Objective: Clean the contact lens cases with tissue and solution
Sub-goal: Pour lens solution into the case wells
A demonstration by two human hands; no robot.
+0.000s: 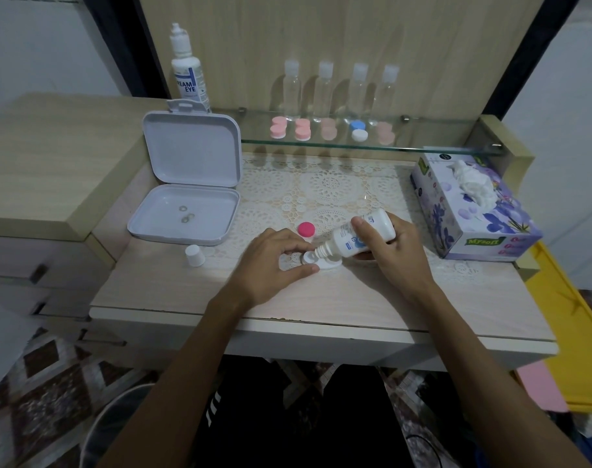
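Left hand (277, 261) fingers pinch lens case (316, 261) steady on worktop (355, 298); right hand (394, 246) fingers clamp tilted solution bottle (358, 236), nozzle over well to fill.

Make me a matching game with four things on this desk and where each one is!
Things:
1. small white solution bottle
2. flowery purple tissue box
3. round pink cap
4. open white plastic box

Places:
A. at the desk's left side, lid up
B. tilted in the right hand, nozzle over the white lens case
C. on the lace mat, just behind the left hand
D. at the desk's right side, a tissue sticking out

Pairs: 1-B, 2-D, 3-C, 4-A
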